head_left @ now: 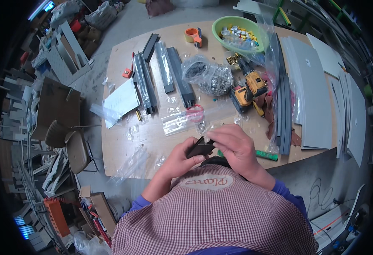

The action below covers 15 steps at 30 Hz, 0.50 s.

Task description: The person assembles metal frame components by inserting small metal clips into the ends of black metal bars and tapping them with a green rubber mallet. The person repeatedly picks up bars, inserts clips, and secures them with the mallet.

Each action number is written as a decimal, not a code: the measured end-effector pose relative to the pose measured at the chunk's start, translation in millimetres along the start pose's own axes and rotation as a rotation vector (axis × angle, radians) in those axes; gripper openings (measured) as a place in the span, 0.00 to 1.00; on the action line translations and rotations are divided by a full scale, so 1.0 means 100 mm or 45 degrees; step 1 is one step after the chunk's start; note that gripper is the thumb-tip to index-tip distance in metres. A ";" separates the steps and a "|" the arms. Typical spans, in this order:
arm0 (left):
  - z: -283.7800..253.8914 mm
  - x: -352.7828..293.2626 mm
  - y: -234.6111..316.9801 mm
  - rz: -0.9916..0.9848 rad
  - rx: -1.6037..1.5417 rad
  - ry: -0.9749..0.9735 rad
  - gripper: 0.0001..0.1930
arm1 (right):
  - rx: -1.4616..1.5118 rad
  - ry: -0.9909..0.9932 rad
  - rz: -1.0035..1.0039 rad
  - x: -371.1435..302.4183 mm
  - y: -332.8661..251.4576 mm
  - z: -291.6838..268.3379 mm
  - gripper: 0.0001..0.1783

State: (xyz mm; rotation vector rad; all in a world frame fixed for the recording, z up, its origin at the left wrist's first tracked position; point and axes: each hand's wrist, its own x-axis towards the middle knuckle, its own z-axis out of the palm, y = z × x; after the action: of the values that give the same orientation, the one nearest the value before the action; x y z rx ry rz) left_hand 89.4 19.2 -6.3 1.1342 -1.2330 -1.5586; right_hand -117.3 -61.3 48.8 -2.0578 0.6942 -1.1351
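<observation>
Close to my apron, my left hand point(179, 157) is closed round a short dark channel-shaped piece point(201, 149), its thumb along the near side. My right hand point(238, 148) is closed in a pinch at the far right end of that piece; whether a small part sits between its fingertips I cannot make out. Just beyond the hands lie clear plastic bags point(173, 122) and scissors with pink handles point(195, 113). A green strip point(266, 155) rests by the table's near edge, beside my right wrist.
Two yellow-black cordless drills point(254, 83) stand right of bagged screws point(216, 81). Grey profiles point(179, 76) lie at left, near papers point(122, 102) and an orange tape measure point(127, 72). A green basin point(215, 32) holds small parts. Grey panels point(312, 97) are stacked rightward; a chair point(76, 148) stands left.
</observation>
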 end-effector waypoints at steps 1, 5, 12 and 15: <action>0.00 0.00 0.03 0.016 0.005 -0.004 0.16 | 0.043 0.058 0.072 0.00 0.00 0.00 0.22; 0.01 0.01 0.15 -0.004 0.049 0.312 0.17 | 0.193 0.099 0.286 -0.06 0.02 0.04 0.18; 0.07 0.11 0.44 0.119 -0.068 0.482 0.16 | -0.073 0.017 -0.157 -0.07 0.09 0.15 0.15; 0.13 0.13 0.51 0.063 -0.045 0.457 0.16 | -0.091 0.034 -0.156 -0.09 0.10 0.15 0.15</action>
State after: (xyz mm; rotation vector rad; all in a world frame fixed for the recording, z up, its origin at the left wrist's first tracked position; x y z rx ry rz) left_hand 77.5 0.4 42.8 1.2841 -0.9806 -1.2663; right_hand -109.6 -56.8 30.7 -2.1739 0.6374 -1.2246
